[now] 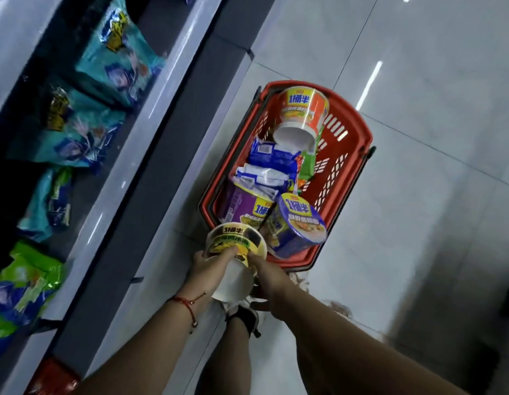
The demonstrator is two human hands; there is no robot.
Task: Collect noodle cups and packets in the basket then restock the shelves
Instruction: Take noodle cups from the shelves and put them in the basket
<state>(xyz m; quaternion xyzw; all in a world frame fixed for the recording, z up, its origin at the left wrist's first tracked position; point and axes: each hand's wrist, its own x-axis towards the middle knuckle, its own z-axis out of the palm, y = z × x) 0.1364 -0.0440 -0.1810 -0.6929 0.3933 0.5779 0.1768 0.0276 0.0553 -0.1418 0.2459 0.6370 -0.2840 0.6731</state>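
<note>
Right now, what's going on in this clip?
A person grips a yellow noodle cup in both hands, left hand and right hand, just outside the near rim of a red basket on the floor. The basket already holds orange, purple and blue cups plus packets. Teal packets sit on the shelf alongside.

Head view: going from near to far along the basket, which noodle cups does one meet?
Yellow cup held in both hands, blue cup, purple cup, orange cup at the far end of the red basket.
</note>
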